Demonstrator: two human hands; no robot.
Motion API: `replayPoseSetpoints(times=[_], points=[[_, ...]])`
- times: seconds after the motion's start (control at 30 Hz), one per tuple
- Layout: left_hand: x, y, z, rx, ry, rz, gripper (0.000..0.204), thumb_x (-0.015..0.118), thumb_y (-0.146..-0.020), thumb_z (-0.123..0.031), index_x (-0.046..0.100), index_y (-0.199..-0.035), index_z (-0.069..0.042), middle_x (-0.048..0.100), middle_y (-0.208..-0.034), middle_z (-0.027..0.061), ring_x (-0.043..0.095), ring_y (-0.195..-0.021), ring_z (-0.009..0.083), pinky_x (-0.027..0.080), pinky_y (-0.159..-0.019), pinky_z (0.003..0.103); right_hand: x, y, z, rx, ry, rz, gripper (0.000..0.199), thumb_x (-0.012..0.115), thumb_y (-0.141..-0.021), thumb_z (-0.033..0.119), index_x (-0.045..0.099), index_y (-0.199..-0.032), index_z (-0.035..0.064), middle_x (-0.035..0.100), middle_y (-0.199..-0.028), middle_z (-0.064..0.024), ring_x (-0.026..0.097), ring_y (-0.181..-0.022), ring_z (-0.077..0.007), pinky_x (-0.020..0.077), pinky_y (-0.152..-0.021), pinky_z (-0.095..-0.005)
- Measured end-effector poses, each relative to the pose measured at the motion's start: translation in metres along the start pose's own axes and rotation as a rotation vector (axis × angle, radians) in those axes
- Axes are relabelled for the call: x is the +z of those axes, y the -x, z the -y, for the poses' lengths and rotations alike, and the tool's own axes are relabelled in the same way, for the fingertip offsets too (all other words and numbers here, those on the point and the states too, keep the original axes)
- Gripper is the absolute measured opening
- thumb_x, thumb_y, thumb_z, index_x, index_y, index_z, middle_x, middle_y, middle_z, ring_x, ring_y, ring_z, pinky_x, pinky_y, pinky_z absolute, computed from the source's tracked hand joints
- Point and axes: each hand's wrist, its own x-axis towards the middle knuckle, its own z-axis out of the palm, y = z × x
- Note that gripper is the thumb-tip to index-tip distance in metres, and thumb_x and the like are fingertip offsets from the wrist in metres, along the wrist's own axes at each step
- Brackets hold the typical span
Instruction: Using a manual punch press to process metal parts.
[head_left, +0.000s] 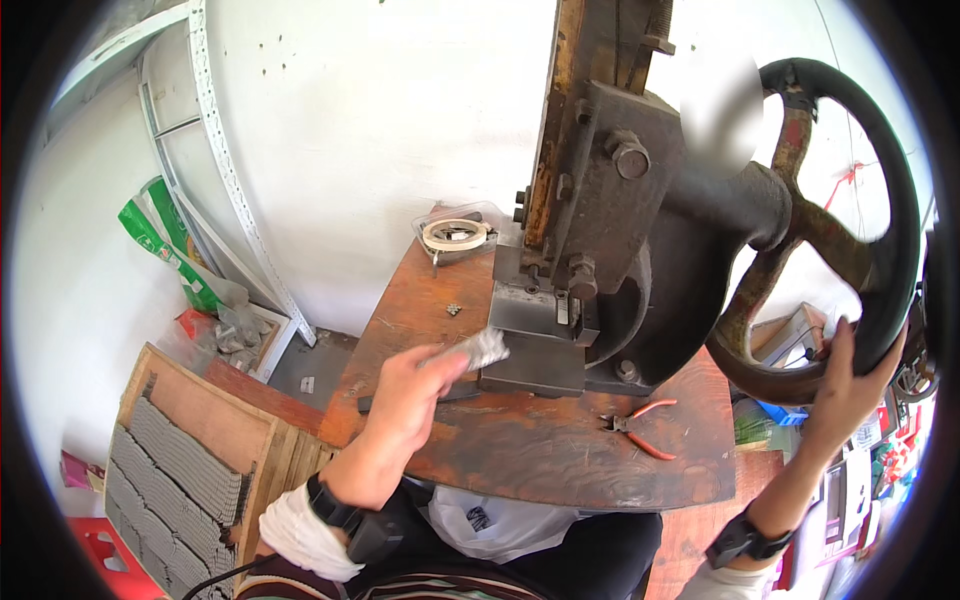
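My left hand (pixel 408 400) is closed around a short, silvery, ridged metal piece (pixel 486 349), perhaps a small stack of strips; its far end sticks out past my fingers. It is held just left of the steel die block (pixel 530 365) at the foot of a dark screw press (pixel 618 190). With my right hand (pixel 852 385) I grip the lower rim of the press's big handwheel (pixel 897 185), part of my fingers hidden behind it. Some small metal bits (pixel 453 310) lie on the wooden bench (pixel 480 450), left of the die.
Red-handled cutting pliers (pixel 638 432) lie on the bench, right of the die. A clear tray with a tape roll (pixel 455 235) sits at the back. To the left, a wooden crate (pixel 265 490) holds rows of grey metal pieces. A white plastic bag (pixel 500 525) rests on my lap.
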Motion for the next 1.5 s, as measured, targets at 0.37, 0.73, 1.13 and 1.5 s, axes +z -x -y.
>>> replayPoseSetpoints(times=[0.37,0.73,1.13,1.5], points=[[-0.012,0.059,0.047,0.699,-1.204,0.246,0.041,0.08,-0.064,-0.026,0.064,-0.095,-0.003,0.056,-0.089,0.0103,0.053,-0.088,0.0287,0.043,-0.077,0.039,0.015,-0.137,0.031,-0.056,0.317,0.568,0.066,0.067,-0.078,0.041,0.049,-0.127,0.0008,0.055,-0.07,-0.0035,0.053,-0.059,-0.0097,0.0423,-0.053,-0.0231],[0.018,0.052,0.057,0.65,-1.594,0.23,0.044,0.069,-0.074,-0.043,0.06,-0.09,-0.002,0.055,-0.086,0.0105,0.053,-0.086,0.0277,0.042,-0.073,0.038,-0.047,0.059,0.013,-0.667,0.098,0.004,0.02,0.053,-0.088,0.005,0.061,-0.104,-0.0016,0.064,-0.103,-0.0175,0.063,-0.089,-0.0323,0.0503,-0.083,-0.0377],[-0.004,0.065,0.043,-0.537,0.789,0.322,0.058,0.053,-0.085,-0.059,0.056,-0.099,-0.003,0.05,-0.078,0.0058,0.048,-0.071,0.0187,0.04,-0.063,0.03,-0.011,0.18,-0.048,-0.23,0.178,0.874,0.044,0.076,-0.067,0.016,0.063,-0.108,0.0077,0.055,-0.107,-0.0128,0.048,-0.103,-0.0341,0.0391,-0.09,-0.0454],[-0.015,0.11,0.066,-0.698,0.73,0.388,0.059,0.045,-0.089,-0.06,0.057,-0.107,-0.005,0.052,-0.081,0.007,0.047,-0.075,0.0204,0.041,-0.069,0.032,-0.02,0.183,-0.046,-0.161,0.05,0.856,0.03,0.074,-0.069,0.01,0.068,-0.097,0.0041,0.058,-0.097,-0.012,0.052,-0.092,-0.0302,0.0444,-0.079,-0.0409]])
